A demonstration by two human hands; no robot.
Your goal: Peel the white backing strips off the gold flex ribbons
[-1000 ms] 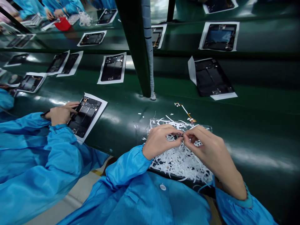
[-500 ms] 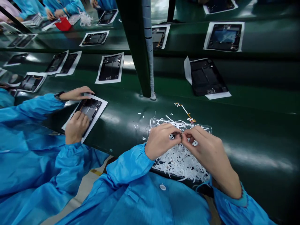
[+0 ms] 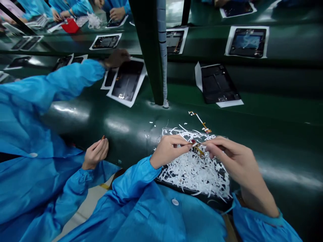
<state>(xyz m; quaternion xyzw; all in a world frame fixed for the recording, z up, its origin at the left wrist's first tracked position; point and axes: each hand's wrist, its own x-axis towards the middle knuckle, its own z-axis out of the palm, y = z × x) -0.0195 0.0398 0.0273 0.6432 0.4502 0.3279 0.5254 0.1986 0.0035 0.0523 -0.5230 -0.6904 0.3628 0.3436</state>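
My left hand (image 3: 171, 149) pinches a small flex cable (image 3: 198, 150), orange-brown with a red spot near my fingertips. Just to its right, my right hand (image 3: 234, 159) has thumb and forefinger closed together; a small pale bit shows at their tips, too small to name. Both hands hover over a shallow clear tray heaped with white paper-like scraps (image 3: 191, 174). Beyond the tray, a second flex cable (image 3: 201, 121), white and orange, lies on the green bench (image 3: 272, 144).
A black tablet housing (image 3: 219, 84) lies on white paper behind the tray. A green post (image 3: 152, 67) with a grey wrapped cable rises from the bench. At left, a co-worker's arm (image 3: 73, 79) reaches over another housing (image 3: 128, 80). More housings lie on the farther belts.
My hands have drawn slightly apart, and the flex cable now shows between them. The co-worker at left has moved a housing on its paper away toward the post.
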